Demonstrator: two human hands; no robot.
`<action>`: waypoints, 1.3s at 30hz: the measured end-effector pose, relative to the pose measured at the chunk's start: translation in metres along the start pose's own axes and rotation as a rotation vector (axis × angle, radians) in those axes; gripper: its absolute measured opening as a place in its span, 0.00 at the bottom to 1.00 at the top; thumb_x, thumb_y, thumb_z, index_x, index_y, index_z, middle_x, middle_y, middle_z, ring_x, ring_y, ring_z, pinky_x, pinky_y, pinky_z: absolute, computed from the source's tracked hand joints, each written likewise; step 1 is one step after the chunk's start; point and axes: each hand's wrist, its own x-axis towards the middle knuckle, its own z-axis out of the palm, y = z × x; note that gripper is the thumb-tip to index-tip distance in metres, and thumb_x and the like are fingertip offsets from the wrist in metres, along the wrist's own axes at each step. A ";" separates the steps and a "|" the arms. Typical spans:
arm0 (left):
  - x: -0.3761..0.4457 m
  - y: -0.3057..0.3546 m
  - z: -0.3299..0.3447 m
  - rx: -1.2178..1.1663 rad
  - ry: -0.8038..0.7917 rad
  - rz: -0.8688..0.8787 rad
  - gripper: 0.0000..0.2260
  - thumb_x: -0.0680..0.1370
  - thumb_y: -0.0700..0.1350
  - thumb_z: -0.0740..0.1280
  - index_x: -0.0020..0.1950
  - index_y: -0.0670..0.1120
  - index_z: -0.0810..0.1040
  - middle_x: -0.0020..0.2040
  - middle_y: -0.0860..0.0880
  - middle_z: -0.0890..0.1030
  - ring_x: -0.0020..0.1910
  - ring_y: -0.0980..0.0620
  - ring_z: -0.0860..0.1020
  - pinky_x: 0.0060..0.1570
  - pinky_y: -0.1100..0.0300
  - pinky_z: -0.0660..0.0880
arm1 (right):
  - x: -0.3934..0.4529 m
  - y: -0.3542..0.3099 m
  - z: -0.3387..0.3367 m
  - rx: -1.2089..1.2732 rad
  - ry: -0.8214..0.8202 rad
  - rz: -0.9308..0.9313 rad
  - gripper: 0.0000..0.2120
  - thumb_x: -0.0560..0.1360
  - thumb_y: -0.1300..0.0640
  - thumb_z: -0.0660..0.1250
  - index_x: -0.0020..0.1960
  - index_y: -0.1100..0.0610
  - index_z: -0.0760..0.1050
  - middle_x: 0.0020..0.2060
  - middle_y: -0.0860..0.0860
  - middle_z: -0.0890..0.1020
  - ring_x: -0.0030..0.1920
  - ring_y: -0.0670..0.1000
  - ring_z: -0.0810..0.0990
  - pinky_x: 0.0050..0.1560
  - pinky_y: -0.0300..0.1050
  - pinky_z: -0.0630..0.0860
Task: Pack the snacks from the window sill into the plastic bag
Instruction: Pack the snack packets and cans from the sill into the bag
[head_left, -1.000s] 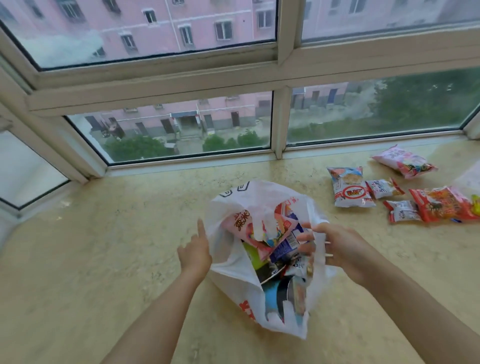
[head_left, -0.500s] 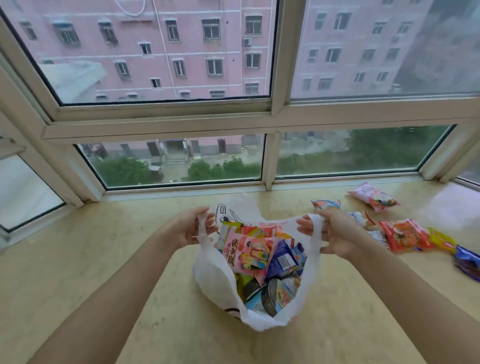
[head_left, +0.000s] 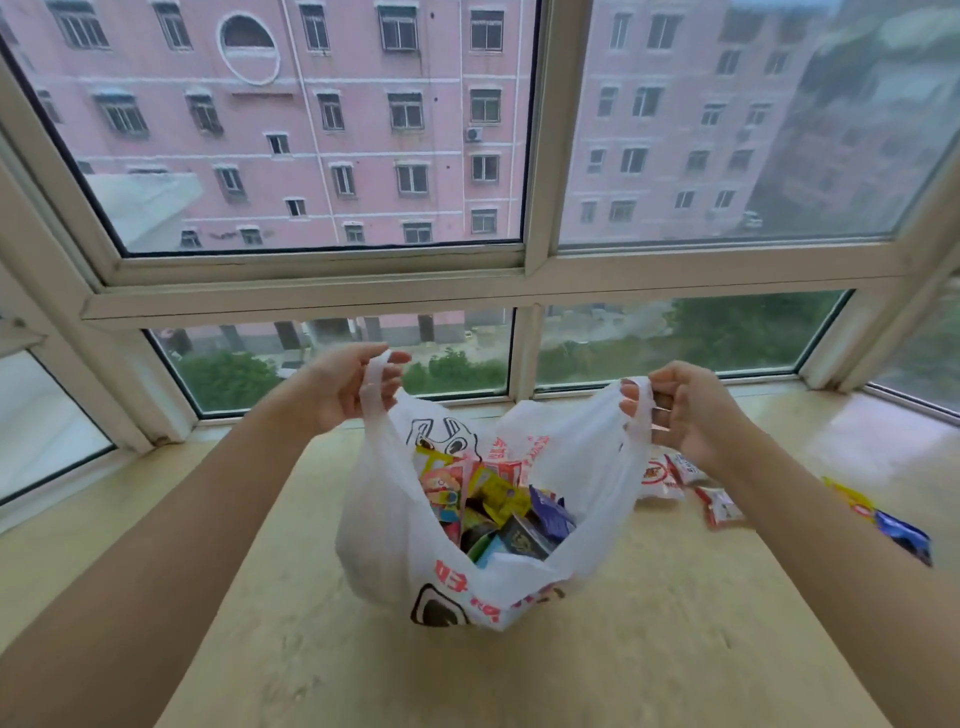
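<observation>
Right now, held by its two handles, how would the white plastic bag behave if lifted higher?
The plastic bag looks thin and floppy, its wall sagging between the left hand and right hand. Packed snacks probably weigh its bottom down, so it would likely swing.

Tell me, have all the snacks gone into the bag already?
No, several snack packets lie on the window sill to the right of the plastic bag.

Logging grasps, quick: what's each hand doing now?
Left hand: closed on white plastic bag's left handle.
Right hand: closed on its right handle.
</observation>
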 end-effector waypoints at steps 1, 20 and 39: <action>0.000 -0.005 -0.002 0.086 0.014 -0.026 0.13 0.83 0.44 0.57 0.56 0.39 0.78 0.33 0.50 0.78 0.26 0.57 0.76 0.29 0.64 0.78 | 0.001 0.006 0.001 -0.002 0.007 0.021 0.08 0.74 0.60 0.58 0.47 0.62 0.74 0.44 0.56 0.82 0.41 0.54 0.81 0.50 0.53 0.78; -0.007 -0.084 -0.025 1.570 0.320 -0.052 0.25 0.71 0.56 0.72 0.63 0.46 0.72 0.55 0.48 0.80 0.50 0.49 0.79 0.43 0.56 0.75 | -0.015 0.084 -0.004 -0.339 -0.106 0.280 0.14 0.77 0.54 0.62 0.56 0.61 0.77 0.50 0.56 0.85 0.53 0.56 0.81 0.53 0.50 0.78; 0.026 -0.171 0.228 1.585 -0.092 0.878 0.33 0.79 0.65 0.53 0.79 0.54 0.45 0.79 0.52 0.48 0.78 0.51 0.47 0.73 0.52 0.51 | -0.037 0.146 -0.148 -1.471 0.329 -0.492 0.26 0.73 0.52 0.68 0.69 0.54 0.71 0.68 0.54 0.72 0.67 0.57 0.72 0.62 0.51 0.71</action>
